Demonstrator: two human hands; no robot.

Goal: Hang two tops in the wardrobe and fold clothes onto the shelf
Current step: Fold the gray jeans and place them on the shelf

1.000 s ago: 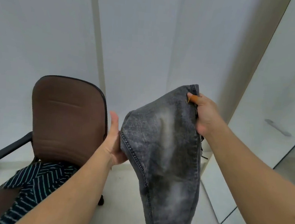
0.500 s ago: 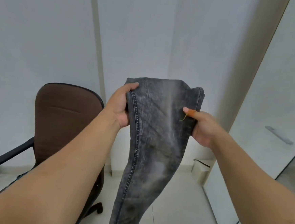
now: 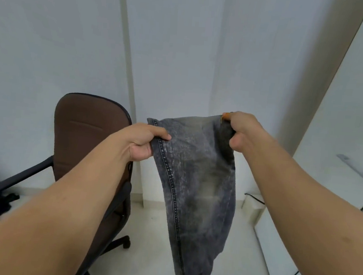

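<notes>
Since half a second ago the two hands have drawn apart and dropped a little, so the top edge of the jeans (image 3: 197,175) now runs taut and nearly level between them, where before it was bunched and the cloth hung narrower. The jeans are grey, acid-washed denim, held up in the air in front of the person, well above the floor (image 3: 149,262); a stitched seam runs down their left edge and the cloth hangs in a long folded panel that narrows toward the bottom of the view. The left hand (image 3: 142,142) grips the left top corner, thumb laid over the front of the seam and fingers curled behind the cloth. The right hand (image 3: 244,132) is closed round the right top corner, fingers curled into the bunched denim, with an orange-tinted nail showing at the top. Behind the left forearm stands a brown chair (image 3: 89,134) with black armrests and a wheeled base, its seat mostly hidden by the arm. Dark clutter lies at the far left edge, too dim to make out. Pale panels (image 3: 183,50) fill the background, and on the right a white door (image 3: 350,129) carries a grey handle (image 3: 354,166). A thin dark cable (image 3: 255,197) runs along the skirting below the right forearm.
</notes>
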